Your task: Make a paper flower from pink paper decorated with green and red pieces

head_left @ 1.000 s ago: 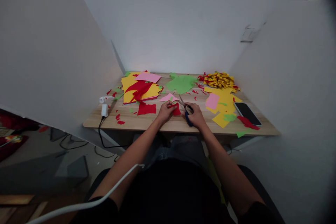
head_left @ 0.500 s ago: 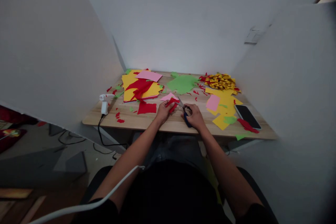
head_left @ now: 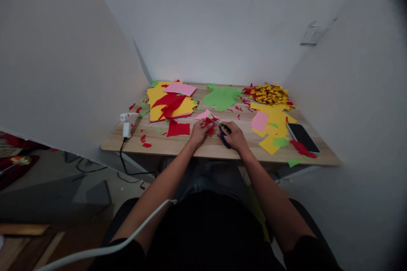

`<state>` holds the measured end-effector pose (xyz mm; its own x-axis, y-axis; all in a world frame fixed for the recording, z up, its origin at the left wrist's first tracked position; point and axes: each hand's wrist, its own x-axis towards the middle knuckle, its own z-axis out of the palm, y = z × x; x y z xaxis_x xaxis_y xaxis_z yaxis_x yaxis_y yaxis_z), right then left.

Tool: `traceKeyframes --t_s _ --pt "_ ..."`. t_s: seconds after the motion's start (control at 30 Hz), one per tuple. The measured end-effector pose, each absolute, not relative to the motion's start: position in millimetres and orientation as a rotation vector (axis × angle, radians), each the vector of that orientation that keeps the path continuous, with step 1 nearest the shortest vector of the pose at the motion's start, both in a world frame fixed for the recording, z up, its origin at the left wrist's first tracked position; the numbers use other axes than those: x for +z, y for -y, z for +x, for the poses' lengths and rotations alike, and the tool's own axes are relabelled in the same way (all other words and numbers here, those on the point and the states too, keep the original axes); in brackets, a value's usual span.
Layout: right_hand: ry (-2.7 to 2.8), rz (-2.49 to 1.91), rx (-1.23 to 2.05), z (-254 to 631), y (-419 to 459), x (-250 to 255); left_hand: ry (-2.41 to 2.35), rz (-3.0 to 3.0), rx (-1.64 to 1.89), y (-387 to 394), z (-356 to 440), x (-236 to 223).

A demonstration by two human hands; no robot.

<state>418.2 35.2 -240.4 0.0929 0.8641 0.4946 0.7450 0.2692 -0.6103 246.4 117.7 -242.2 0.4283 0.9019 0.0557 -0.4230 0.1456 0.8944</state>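
Observation:
Pinched in my left hand (head_left: 199,132) is a small piece of red paper (head_left: 209,127). My right hand (head_left: 234,134) grips a pair of scissors (head_left: 225,139) by the dark blue handles, with the blades pointing up and left at the red paper. The blades meet or overlap the paper; whether they are cutting into it I cannot tell. A pink piece of paper (head_left: 203,115) lies just behind my left hand. To the left, a red rectangle of paper (head_left: 178,129) rests flat on the wooden table (head_left: 159,146).
A white glue gun (head_left: 126,126) stands at the left edge, its black cord hanging down. Yellow sheets (head_left: 155,112) lie back left, a green sheet (head_left: 222,98) back centre. A gathered yellow pile (head_left: 270,95) and a phone (head_left: 303,138) are at the right. White panels enclose the table.
The scissor blades have shifted slightly left over the red paper, and the paper's held shape has changed a little. The camera view has turned slightly.

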Motion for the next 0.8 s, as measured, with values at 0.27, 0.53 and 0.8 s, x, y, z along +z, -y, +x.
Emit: traceKeyframes --t_s 0.27,0.53,0.8 --pt "1.685 -1.537 0.128 422 -32 -242 -0.575 0.997 1.094 -122 250 -247" --pt "1.673 -1.593 0.065 423 -26 -240 -0.561 0.978 1.151 -119 251 -242" --pt "1.679 -1.657 0.06 423 -24 -239 -0.579 0.933 1.215 -120 251 -238"
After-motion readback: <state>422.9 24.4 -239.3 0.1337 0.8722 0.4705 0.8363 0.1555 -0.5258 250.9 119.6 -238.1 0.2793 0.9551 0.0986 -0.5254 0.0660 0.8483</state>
